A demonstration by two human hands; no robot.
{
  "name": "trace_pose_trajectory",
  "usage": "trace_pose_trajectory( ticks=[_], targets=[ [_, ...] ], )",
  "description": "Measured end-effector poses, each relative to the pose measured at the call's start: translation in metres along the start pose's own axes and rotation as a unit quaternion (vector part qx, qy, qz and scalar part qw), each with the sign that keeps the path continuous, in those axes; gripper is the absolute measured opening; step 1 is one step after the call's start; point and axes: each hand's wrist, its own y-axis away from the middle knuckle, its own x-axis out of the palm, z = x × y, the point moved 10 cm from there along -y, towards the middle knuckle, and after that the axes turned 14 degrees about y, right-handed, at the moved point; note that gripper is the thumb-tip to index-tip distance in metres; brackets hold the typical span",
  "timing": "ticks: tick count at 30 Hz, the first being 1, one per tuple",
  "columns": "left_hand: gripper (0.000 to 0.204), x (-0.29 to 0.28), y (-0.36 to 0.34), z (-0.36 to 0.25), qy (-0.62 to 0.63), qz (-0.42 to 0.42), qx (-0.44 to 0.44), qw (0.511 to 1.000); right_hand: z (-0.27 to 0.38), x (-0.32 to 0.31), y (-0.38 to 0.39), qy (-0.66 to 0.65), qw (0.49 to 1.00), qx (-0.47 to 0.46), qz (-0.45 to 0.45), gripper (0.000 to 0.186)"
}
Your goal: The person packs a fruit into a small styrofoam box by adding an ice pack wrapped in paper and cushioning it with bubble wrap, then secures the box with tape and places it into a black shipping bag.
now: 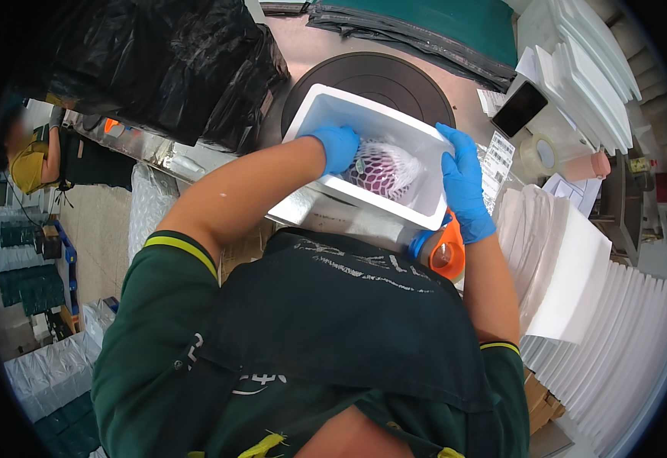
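A white foam box (308, 107) sits tilted in front of me, partly over a black round turntable (333, 72). Inside it lies a purple round item in a white foam net (385, 169); its exact kind is unclear. My left hand (339, 149), in a blue glove, reaches over the near left rim into the box. Its fingers curl beside the netted item, and their tips are hidden. My right hand (465, 183), also blue-gloved, grips the box's right end, with fingertips at the rim.
An orange tape dispenser (448, 252) lies below my right wrist. Black plastic-wrapped packages (158, 69) stand at left. To the right are a phone (520, 108), a clear tape roll (538, 155), foam lids (578, 69) and stacked white sheets (608, 343). Another person (32, 160) is at far left.
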Motion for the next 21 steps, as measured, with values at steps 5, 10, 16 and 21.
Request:
trace_pose_trajectory(
  ticks=[5, 10, 16, 21],
  targets=[
    [0.082, 0.017, -0.011, 0.008, 0.063, 0.014, -0.008, 0.998, -0.004, -0.002, -0.002, -0.006, 1.000, 0.015, 0.002, 0.051],
    [0.058, 0.030, -0.001, 0.004, 0.018, 0.041, -0.043, 0.998, -0.003, 0.001, -0.002, -0.043, 0.999, -0.004, -0.003, 0.051],
    [0.049, 0.056, -0.009, 0.011, -0.074, 0.120, -0.048, 0.989, 0.000, 0.000, -0.001, -0.037, 0.999, -0.017, -0.012, 0.051],
    [0.052, 0.045, -0.001, 0.010, -0.038, 0.107, -0.070, 0.991, 0.004, -0.002, 0.005, -0.021, 0.999, -0.022, -0.025, 0.051]
  ],
)
